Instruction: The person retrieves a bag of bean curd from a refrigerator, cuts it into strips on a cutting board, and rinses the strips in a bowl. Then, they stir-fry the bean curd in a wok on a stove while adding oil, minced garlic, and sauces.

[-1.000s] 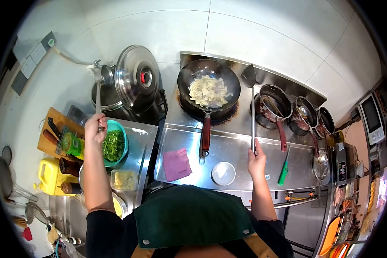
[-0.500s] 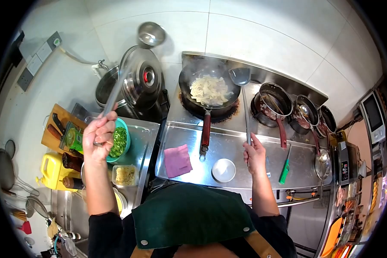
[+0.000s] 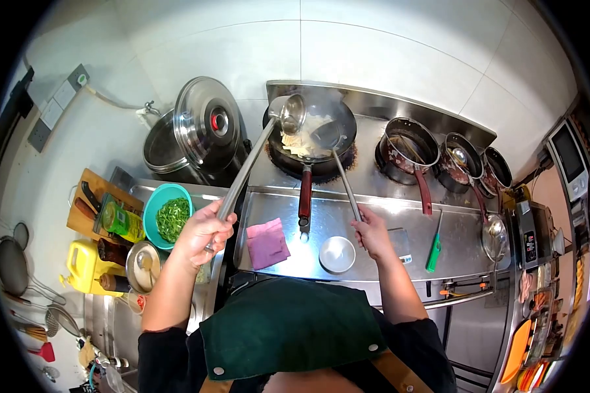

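Note:
My left hand (image 3: pixel 206 234) is closed around the long handle of a metal ladle (image 3: pixel 293 113), whose bowl hangs over the left side of the wok. In my right hand (image 3: pixel 372 234) is the handle of a wok spatula (image 3: pixel 326 135), its dark blade down in the wok among the food. The black wok (image 3: pixel 343 114) sits on the left burner with its red-brown handle pointing toward me. Pale sliced pieces (image 3: pixel 296 145) lie in it, partly hidden by the ladle and the blade, and steam rises from them.
Left of the stove stand a large pot (image 3: pixel 160 147) with its lid (image 3: pixel 206 121) tilted, and a teal bowl (image 3: pixel 152 223) of chopped greens. A pink cloth (image 3: pixel 267 243), white bowl (image 3: pixel 337 254) and green lighter (image 3: pixel 434 252) lie in front. Saucepans (image 3: pixel 410 144) stand right.
My left hand has swung the ladle from beside the pot, rightward over the wok. The spatula blade has moved left from the wok's right rim into the food.

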Demonstrator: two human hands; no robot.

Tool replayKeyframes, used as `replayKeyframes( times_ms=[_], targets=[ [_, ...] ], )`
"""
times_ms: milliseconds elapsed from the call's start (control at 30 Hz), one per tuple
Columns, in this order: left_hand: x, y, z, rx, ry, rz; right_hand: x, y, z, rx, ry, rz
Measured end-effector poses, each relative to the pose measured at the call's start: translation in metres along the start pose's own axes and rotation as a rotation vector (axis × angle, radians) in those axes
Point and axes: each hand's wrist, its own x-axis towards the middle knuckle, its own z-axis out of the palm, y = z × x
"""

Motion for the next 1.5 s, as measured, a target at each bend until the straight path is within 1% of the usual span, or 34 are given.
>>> replayKeyframes(
  times_ms=[33, 67, 133, 167, 200, 233, 267, 300, 333, 400, 433, 467, 533, 567, 633, 667, 733, 800, 867, 933, 1000, 1033, 1067, 1133, 1200, 1233, 1267, 1300, 1333, 1367, 1400, 1433, 1500],
  targets=[
    [0.0, -0.003, 0.003, 0.068, 0.046, 0.023, 0.003, 0.002, 0.002, -0.076, -0.006, -0.014],
    [0.001, -0.004, 0.005, 0.071, 0.048, 0.026, 0.006, 0.005, 0.003, -0.074, -0.009, -0.017],
    [0.002, -0.005, 0.007, 0.283, 0.077, 0.06, 0.013, 0.013, 0.005, -0.179, 0.024, -0.051],
    [0.004, -0.003, 0.007, 0.352, 0.076, 0.077, 0.02, 0.023, 0.005, -0.177, 0.019, -0.053],
    [0.007, -0.002, 0.008, 0.354, 0.081, 0.079, 0.028, 0.036, 0.004, -0.243, 0.063, -0.159],
    [0.011, -0.003, 0.008, 0.485, 0.133, 0.117, 0.033, 0.046, 0.002, -0.309, 0.106, -0.263],
    [0.015, -0.002, 0.008, 0.614, 0.185, 0.155, 0.035, 0.051, 0.002, -0.308, 0.099, -0.263],
    [0.02, 0.0, 0.008, 0.702, 0.171, 0.158, 0.037, 0.054, 0.002, -0.307, 0.136, -0.301],
    [0.025, 0.0, 0.009, 0.702, 0.176, 0.159, 0.039, 0.056, 0.002, -0.305, 0.175, -0.34],
    [0.033, -0.001, 0.013, 0.737, 0.177, 0.239, 0.041, 0.061, -0.001, -0.313, 0.19, -0.366],
    [0.033, 0.001, 0.016, 0.797, 0.177, 0.201, 0.041, 0.061, -0.002, -0.321, 0.209, -0.39],
    [0.038, -0.003, 0.013, 0.797, 0.176, 0.204, 0.04, 0.06, -0.004, -0.321, 0.21, -0.393],
    [0.048, -0.016, 0.003, 0.877, 0.127, 0.392, 0.032, 0.052, -0.008, -0.396, 0.231, -0.355],
    [0.046, -0.017, 0.006, 0.896, 0.122, 0.412, 0.025, 0.041, -0.01, -0.399, 0.231, -0.357],
    [0.045, -0.022, 0.005, 0.857, 0.142, 0.449, 0.014, 0.016, -0.015, -0.238, 0.175, -0.178],
    [0.044, -0.024, 0.003, 0.821, 0.16, 0.483, 0.018, 0.011, -0.023, -0.242, 0.176, -0.182],
    [0.039, -0.026, 0.0, 0.769, 0.26, 0.569, 0.031, -0.003, -0.05, -0.598, 0.226, -0.227],
    [0.04, -0.028, -0.017, 0.727, 0.349, 0.696, 0.051, -0.029, -0.079, -1.202, 0.385, -0.415],
    [0.031, -0.017, -0.021, 0.645, 0.444, 0.67, 0.055, -0.091, -0.088, -1.469, 0.461, -0.554],
    [0.038, -0.015, -0.051, 0.653, 0.55, 0.767, 0.052, -0.157, -0.066, -1.748, 0.293, -0.575],
    [0.033, -0.005, -0.056, 0.529, 0.708, 0.666, 0.071, -0.204, -0.031, -1.983, 0.181, -0.386],
    [0.038, -0.005, -0.069, 0.502, 0.76, 0.696, 0.079, -0.222, -0.013, -2.024, 0.148, -0.347],
    [0.037, -0.004, -0.076, 0.497, 0.761, 0.697, 0.084, -0.237, 0.007, -2.064, 0.115, -0.307],
    [0.035, -0.007, -0.087, 0.485, 0.777, 0.633, 0.082, -0.259, 0.054, -2.214, -0.013, -0.119],
    [0.038, -0.017, -0.1, 0.468, 0.799, 0.627, 0.122, -0.247, 0.068, -2.25, -0.145, -0.096],
    [0.04, -0.022, -0.108, 0.403, 0.788, 0.571, 0.143, -0.233, 0.071, -2.258, -0.144, -0.092],
    [0.043, -0.027, -0.113, 0.337, 0.778, 0.519, 0.164, -0.218, 0.074, -2.161, -0.096, -0.12],
    [0.046, -0.031, -0.115, 0.361, 0.8, 0.54, 0.179, -0.209, 0.077, -2.063, -0.051, -0.149],
    [0.049, -0.035, -0.119, 0.352, 0.804, 0.543, 0.187, -0.204, 0.081, -2.071, -0.05, -0.156],
    [0.053, -0.04, -0.125, 0.343, 0.806, 0.509, 0.193, -0.201, 0.085, -2.063, -0.062, -0.217],
    [0.058, -0.046, -0.131, 0.337, 0.808, 0.472, 0.185, -0.203, 0.093, -2.052, -0.076, -0.275],
    [0.065, -0.052, -0.141, 0.336, 0.798, 0.485, 0.175, -0.211, 0.093, -2.067, -0.087, -0.356],
    [0.068, -0.054, -0.148, 0.381, 0.792, 0.445, 0.178, -0.23, 0.087, -2.088, -0.001, -0.388]
  ],
)
